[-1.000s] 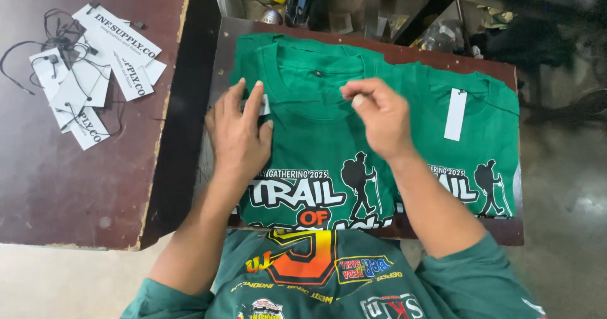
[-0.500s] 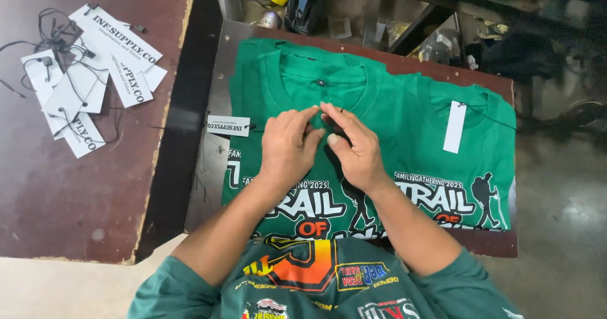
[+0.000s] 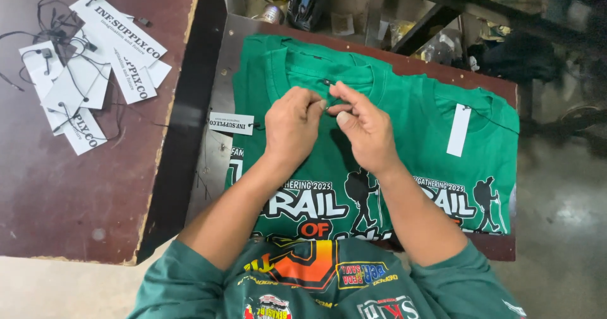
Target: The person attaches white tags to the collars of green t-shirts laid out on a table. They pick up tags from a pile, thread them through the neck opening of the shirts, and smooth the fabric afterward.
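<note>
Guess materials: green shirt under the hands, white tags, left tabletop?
Green shirt: looks like matte knit cotton or a blend; soft creases, no sheen. White tags: flat, stiff card, apparently paper, with thin dark strings. Left tabletop: dark reddish-brown, faintly glossy, worn pale at the edge; probably laminated or painted wood.

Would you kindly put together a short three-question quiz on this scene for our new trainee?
1. True or false: both hands meet near the collar of the front green shirt.
2. Which shirt already carries a white tag: A) the front one, B) the right green shirt?
3. Where do the spare white tags lie?

Key:
1. True: left hand and right hand pinch there.
2. B: its hanging tag shows.
3. On the brown table, left side.
</note>
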